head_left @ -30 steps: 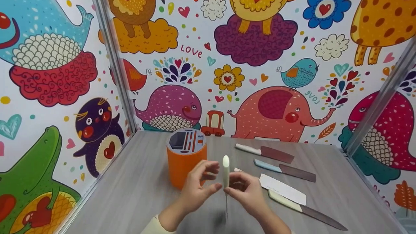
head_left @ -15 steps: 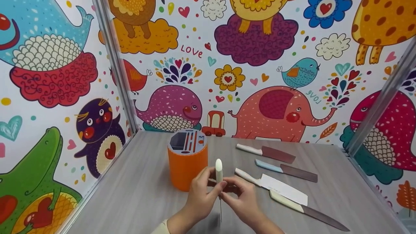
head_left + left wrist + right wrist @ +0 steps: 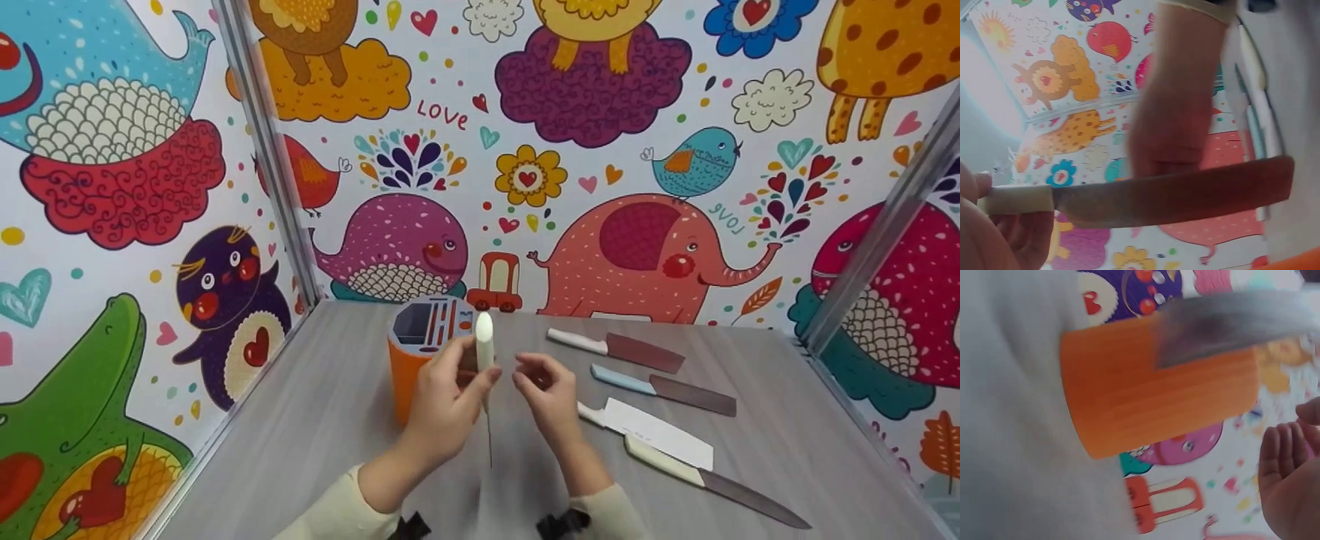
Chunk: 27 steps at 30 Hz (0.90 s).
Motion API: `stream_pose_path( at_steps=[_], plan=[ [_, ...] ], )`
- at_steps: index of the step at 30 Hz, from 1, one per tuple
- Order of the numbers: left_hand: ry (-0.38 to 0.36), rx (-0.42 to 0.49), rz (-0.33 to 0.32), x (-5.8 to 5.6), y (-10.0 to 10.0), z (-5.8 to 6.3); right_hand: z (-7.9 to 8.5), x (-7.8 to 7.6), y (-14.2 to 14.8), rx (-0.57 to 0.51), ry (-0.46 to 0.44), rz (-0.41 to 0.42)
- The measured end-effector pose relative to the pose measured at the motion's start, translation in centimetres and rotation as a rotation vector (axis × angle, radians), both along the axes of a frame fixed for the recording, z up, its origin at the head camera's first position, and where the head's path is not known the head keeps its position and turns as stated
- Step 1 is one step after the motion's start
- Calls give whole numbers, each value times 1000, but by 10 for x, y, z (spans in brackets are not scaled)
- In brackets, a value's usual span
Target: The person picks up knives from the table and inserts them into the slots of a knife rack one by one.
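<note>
My left hand (image 3: 439,401) grips the pale handle of a knife (image 3: 485,345), which hangs upright with its blade down. In the left wrist view the broad blade (image 3: 1179,194) shows in full, blunt at its end. My right hand (image 3: 551,390) is held a little to the right of the knife, fingers loosely bent and touching nothing. Just behind my left hand stands an orange round knife block (image 3: 403,379), with a grey slotted top (image 3: 409,330). The right wrist view shows the side of this block (image 3: 1151,394), with the blurred blade in front of it.
Several knives lie on the grey table (image 3: 315,420) to the right: a white-handled one (image 3: 615,349), a blue-handled one (image 3: 664,388), a white-bladed cleaver (image 3: 660,433) and a long pointed knife (image 3: 716,480). Printed wall panels (image 3: 517,247) enclose the back and sides.
The right hand has let go of the knife and drawn away to the right. The left hand has taken the handle and raised the knife, moving it leftward nearer the block.
</note>
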<state>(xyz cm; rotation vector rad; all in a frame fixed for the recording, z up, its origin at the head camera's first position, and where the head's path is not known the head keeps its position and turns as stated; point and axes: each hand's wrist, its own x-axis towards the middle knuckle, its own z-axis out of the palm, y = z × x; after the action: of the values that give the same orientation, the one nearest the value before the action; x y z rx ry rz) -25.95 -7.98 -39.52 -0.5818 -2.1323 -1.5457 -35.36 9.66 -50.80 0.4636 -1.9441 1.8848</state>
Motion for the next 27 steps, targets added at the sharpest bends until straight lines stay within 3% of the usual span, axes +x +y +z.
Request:
stream_pose_path(
  at_steps=[4, 8, 10, 13, 19, 23, 27],
  plan=[
    [90, 17, 26, -1, -10, 32, -17, -21, -15, -13, -124, 38],
    [170, 103, 64, -13, -25, 56, -35, -30, -25, 49, -155, 182],
    [175, 156, 76, -20, -32, 64, -42, -32, -28, 103, -174, 255],
    [158, 229, 92, -29, -42, 72, -51, -33, -33, 165, -210, 312],
    [163, 306, 145, -48, -57, 82, -58, -30, -43, 228, -319, 288],
    [198, 291, 243, -61, -64, 90, -58, -34, -48, 242, -298, 273],
    [217, 238, 381, -67, -68, 96, -54, -38, -54, 243, -297, 272]
  ],
)
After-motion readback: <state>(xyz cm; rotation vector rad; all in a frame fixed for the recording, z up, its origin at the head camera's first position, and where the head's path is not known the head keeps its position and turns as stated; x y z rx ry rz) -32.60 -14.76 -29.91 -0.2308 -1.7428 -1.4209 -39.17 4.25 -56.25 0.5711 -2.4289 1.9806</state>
